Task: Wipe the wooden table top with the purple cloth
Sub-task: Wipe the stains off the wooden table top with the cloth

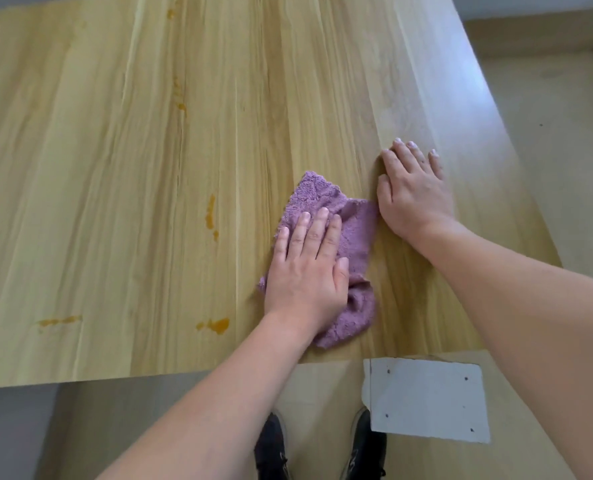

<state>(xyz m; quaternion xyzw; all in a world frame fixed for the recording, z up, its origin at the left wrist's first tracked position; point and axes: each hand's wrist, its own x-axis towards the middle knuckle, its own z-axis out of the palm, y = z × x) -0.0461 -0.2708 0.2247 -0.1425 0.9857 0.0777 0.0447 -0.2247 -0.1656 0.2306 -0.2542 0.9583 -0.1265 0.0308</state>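
A: What's the room like?
B: Pretty plain. The floor (547, 109) is pale beige, smooth, tile or vinyl, can't tell which. A grey wall strip (7, 434) shows at the lower left.
A: Anything on the floor?
B: A flat light-grey panel (426, 400) with small dark dots at its corners, one edge ragged. Soft, even light, no hard shadows.
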